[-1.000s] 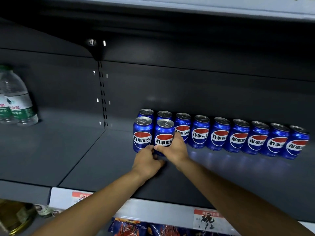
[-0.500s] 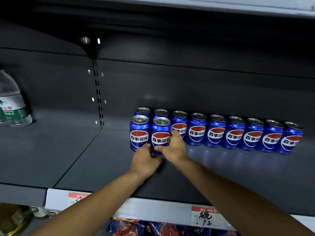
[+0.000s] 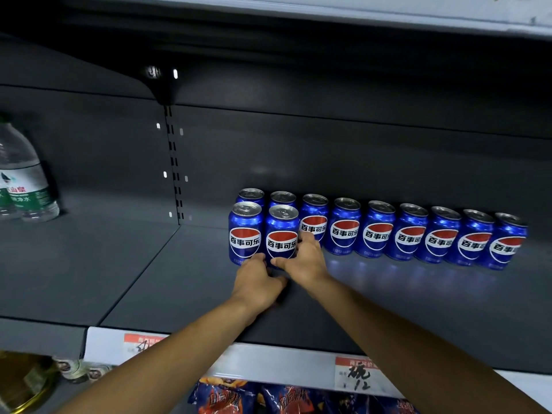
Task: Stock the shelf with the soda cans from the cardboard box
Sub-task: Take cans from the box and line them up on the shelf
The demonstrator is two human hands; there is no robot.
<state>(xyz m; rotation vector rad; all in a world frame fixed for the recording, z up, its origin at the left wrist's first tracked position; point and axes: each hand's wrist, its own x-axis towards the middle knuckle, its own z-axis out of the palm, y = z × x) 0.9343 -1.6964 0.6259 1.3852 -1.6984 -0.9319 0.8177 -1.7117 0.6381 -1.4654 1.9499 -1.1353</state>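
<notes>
Blue soda cans with a red, white and blue logo stand on the dark grey shelf [image 3: 149, 273]. Several form a back row [image 3: 409, 234] running to the right. Two more stand in front at the row's left end: a front left can [image 3: 245, 231] and a front right can [image 3: 281, 234]. My right hand [image 3: 306, 259] grips the front right can, fingers round its right side and thumb at its base. My left hand [image 3: 257, 282] lies just below, its curled fingertips at the can's lower left. The cardboard box is out of view.
Clear water bottles [image 3: 25, 180] with green labels stand at the shelf's far left. A slotted upright [image 3: 174, 162] divides the back panel. Price tags [image 3: 357, 375] line the shelf's front edge, with snack packets [image 3: 268, 398] below. Another shelf hangs close overhead.
Both hands stay on the front right can; the can and the hands barely shift. The camera view has drifted slightly, so the scene sits a little further left and lower.
</notes>
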